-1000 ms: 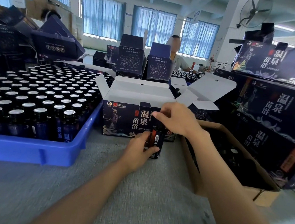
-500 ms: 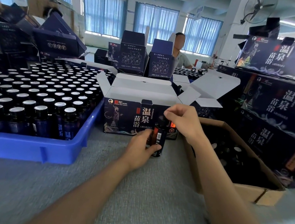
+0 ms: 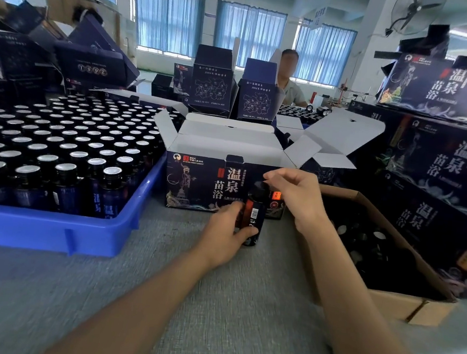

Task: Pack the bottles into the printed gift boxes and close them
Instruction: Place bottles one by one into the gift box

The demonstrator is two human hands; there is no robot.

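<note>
Fingers of the left hand are wrapped round a dark bottle, which is stood upright on the grey bench just in front of the open printed gift box. The right hand is held at the bottle's cap with its fingers curled close together; whether the cap is pinched cannot be told. A blue tray of capped bottles is set to the left.

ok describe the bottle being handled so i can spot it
Find the open printed gift box at centre. Just before it, the left hand grips one upright dark bottle. Unlike the silver-capped bottles in the blue tray, it has a black cap and orange stripe.
</note>
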